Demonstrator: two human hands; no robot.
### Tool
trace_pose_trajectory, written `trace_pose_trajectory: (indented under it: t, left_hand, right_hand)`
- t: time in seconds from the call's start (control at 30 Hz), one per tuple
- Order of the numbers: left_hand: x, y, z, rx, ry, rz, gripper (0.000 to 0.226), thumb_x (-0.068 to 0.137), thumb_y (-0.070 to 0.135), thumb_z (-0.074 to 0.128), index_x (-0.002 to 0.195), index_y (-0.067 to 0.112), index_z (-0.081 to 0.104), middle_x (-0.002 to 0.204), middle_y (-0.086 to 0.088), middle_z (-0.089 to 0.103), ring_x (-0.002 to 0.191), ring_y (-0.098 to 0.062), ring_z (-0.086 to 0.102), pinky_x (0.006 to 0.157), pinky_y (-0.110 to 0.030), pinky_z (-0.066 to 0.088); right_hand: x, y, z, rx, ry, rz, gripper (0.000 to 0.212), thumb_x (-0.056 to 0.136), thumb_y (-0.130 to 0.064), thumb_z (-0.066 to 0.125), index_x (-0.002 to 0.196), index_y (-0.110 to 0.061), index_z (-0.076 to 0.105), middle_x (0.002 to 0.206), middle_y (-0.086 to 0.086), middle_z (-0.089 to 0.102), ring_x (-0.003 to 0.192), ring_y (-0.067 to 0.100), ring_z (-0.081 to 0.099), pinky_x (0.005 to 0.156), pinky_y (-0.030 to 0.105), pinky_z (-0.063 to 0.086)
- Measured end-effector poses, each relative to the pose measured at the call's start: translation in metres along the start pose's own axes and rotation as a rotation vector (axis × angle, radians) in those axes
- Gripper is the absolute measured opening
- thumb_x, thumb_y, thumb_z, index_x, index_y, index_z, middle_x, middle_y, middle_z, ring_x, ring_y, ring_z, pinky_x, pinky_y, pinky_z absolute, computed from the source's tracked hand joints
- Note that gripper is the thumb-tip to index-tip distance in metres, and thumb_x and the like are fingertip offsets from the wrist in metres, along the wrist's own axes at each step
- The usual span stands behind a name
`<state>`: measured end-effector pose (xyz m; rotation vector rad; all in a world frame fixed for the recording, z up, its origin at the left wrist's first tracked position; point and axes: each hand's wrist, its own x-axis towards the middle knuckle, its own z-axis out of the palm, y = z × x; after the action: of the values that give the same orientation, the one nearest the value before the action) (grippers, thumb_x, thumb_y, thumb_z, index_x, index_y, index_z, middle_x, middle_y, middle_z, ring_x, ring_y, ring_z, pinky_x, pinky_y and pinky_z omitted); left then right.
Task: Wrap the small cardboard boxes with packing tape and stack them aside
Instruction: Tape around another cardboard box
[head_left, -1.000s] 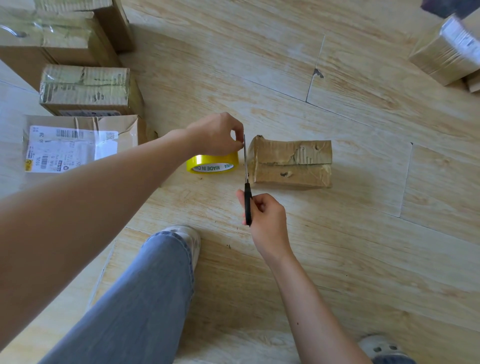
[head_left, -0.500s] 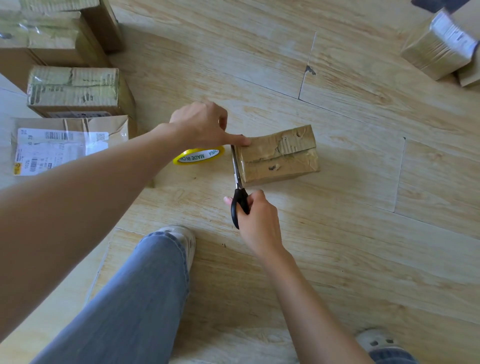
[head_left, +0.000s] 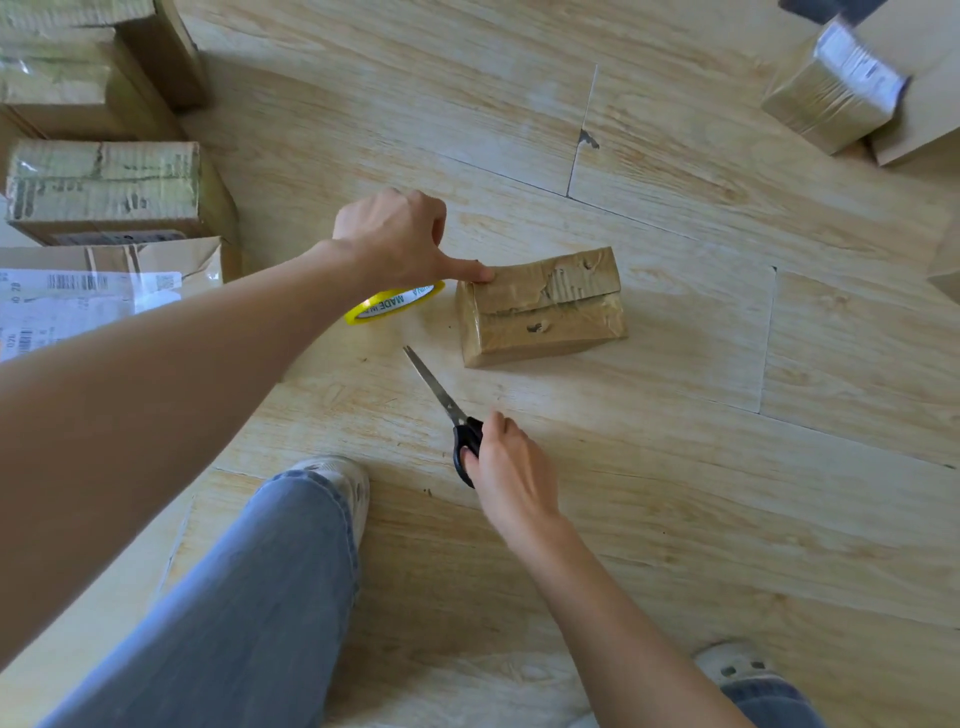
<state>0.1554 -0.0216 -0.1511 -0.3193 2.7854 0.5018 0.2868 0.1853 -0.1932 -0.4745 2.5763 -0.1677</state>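
One pale plank floor (head_left: 675, 493) carries everything. Several taped boxes (head_left: 104, 192) are piled at its left edge. Mid-floor lies the small cardboard box (head_left: 540, 312), its long axis running left to right with the right end angled slightly away and its torn seam facing up. The left hand (head_left: 395, 239) presses one straight digit on the box's near-left top corner, the other fingers curled in. The right hand (head_left: 514, 467) grips the black handles of the scissors (head_left: 441, 395), whose closed blades point away and leftward. A yellow tape roll (head_left: 395, 304) sits just left of the box.
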Motion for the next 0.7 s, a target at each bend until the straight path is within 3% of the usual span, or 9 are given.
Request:
trace_pose_trajectory:
  t: [0.17, 0.3, 0.33, 0.4, 0.47, 0.5, 0.57, 0.63, 0.7]
  left_hand:
    - [-0.001, -0.002, -0.002, -0.002, 0.036, 0.013, 0.082, 0.046, 0.1, 0.04, 0.078, 0.025, 0.055, 0.064, 0.007, 0.05, 0.057, -0.011, 0.045, 0.048, -0.024, 0.026]
    - [-0.003, -0.013, -0.004, 0.001, 0.074, -0.024, 0.077, 0.057, 0.097, 0.034, 0.077, 0.026, 0.055, 0.06, 0.005, 0.052, 0.055, -0.01, 0.045, 0.048, -0.023, 0.027]
    - [-0.004, -0.016, -0.004, 0.007, 0.074, -0.032, 0.074, 0.061, 0.095, 0.035, 0.077, 0.026, 0.055, 0.06, 0.005, 0.051, 0.054, -0.009, 0.045, 0.048, -0.023, 0.027]
    - [-0.006, -0.022, -0.003, 0.01, 0.072, -0.055, 0.066, 0.069, 0.09, 0.037, 0.078, 0.027, 0.055, 0.061, 0.005, 0.051, 0.054, -0.01, 0.045, 0.048, -0.023, 0.027]
    - [-0.008, -0.026, 0.0, -0.013, 0.053, -0.079, 0.058, 0.077, 0.082, 0.038, 0.082, 0.028, 0.057, 0.067, 0.004, 0.056, 0.059, -0.016, 0.05, 0.049, -0.025, 0.027]
    - [-0.01, -0.027, 0.002, -0.034, 0.036, -0.087, 0.053, 0.081, 0.078, 0.038, 0.085, 0.029, 0.058, 0.072, 0.002, 0.059, 0.064, -0.021, 0.053, 0.05, -0.026, 0.028]
    - [-0.013, -0.028, 0.006, -0.075, 0.0, -0.093, 0.045, 0.087, 0.069, 0.038, 0.088, 0.029, 0.058, 0.08, 0.0, 0.061, 0.073, -0.026, 0.054, 0.053, -0.028, 0.03]
    - [-0.016, -0.029, 0.008, -0.109, -0.032, -0.095, 0.041, 0.09, 0.064, 0.037, 0.089, 0.029, 0.058, 0.08, -0.001, 0.062, 0.074, -0.026, 0.055, 0.054, -0.029, 0.033]
    - [-0.018, -0.029, 0.01, -0.157, -0.055, -0.1, 0.039, 0.092, 0.061, 0.035, 0.09, 0.029, 0.057, 0.078, -0.002, 0.062, 0.074, -0.026, 0.056, 0.056, -0.03, 0.035]
  right_hand:
    - [-0.01, 0.004, 0.022, -0.04, -0.032, -0.016, 0.033, 0.103, -0.028, 0.039, 0.125, -0.004, 0.048, 0.118, 0.01, 0.053, 0.104, 0.026, 0.054, 0.072, 0.03, 0.035]
    - [-0.015, 0.003, 0.024, -0.073, -0.035, -0.046, 0.037, 0.104, -0.018, 0.041, 0.137, -0.001, 0.044, 0.131, 0.01, 0.05, 0.109, 0.024, 0.056, 0.07, 0.031, 0.048]
    - [-0.016, 0.0, 0.019, -0.055, 0.06, -0.079, 0.033, 0.101, -0.018, 0.048, 0.128, 0.001, 0.053, 0.121, 0.01, 0.057, 0.101, 0.024, 0.061, 0.066, 0.031, 0.049]
    - [-0.015, -0.007, 0.007, -0.002, 0.406, -0.158, 0.02, 0.092, -0.018, 0.063, 0.101, -0.001, 0.067, 0.096, 0.008, 0.065, 0.081, 0.022, 0.065, 0.062, 0.03, 0.05]
    - [0.001, -0.017, -0.012, 0.052, 0.734, -0.185, 0.022, 0.092, -0.024, 0.06, 0.097, -0.004, 0.069, 0.096, 0.009, 0.066, 0.083, 0.022, 0.064, 0.072, 0.031, 0.049]
    - [0.013, -0.022, -0.025, 0.086, 0.806, -0.169, 0.028, 0.093, -0.027, 0.056, 0.103, -0.005, 0.069, 0.104, 0.01, 0.067, 0.091, 0.023, 0.065, 0.079, 0.032, 0.047]
    - [0.042, -0.03, -0.049, 0.101, 0.775, -0.132, 0.04, 0.096, -0.032, 0.051, 0.123, -0.005, 0.063, 0.129, 0.013, 0.06, 0.118, 0.026, 0.058, 0.098, 0.039, 0.04]
    - [0.067, -0.034, -0.064, 0.058, 0.586, -0.089, 0.046, 0.099, -0.033, 0.046, 0.138, -0.008, 0.05, 0.149, 0.011, 0.044, 0.141, 0.026, 0.036, 0.114, 0.043, 0.02]
    - [0.081, -0.032, -0.066, 0.025, 0.482, -0.057, 0.042, 0.102, -0.028, 0.039, 0.141, -0.013, 0.045, 0.149, 0.005, 0.043, 0.146, 0.022, 0.025, 0.118, 0.043, 0.007]
